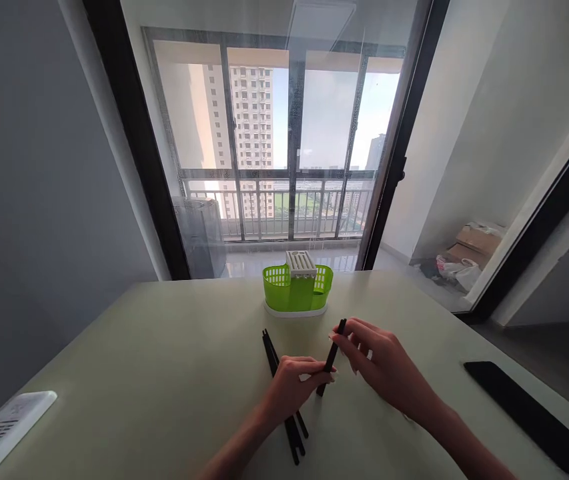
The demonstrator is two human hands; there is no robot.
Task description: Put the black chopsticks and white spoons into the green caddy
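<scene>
My left hand (290,387) is closed around a bundle of black chopsticks (270,351) lying on the pale table (164,360), their ends sticking out past both sides of the fist. My right hand (381,363) pinches the top of a single black chopstick (331,357) that stands tilted, its lower end near my left fingers. A green slotted holder (297,288) with a white insert stands on a white base just beyond both hands.
A white remote-like device (7,427) lies at the table's left front edge. A black flat phone (534,417) lies at the right. Behind the table are a large glass door, a balcony and cardboard boxes (474,243) on the floor.
</scene>
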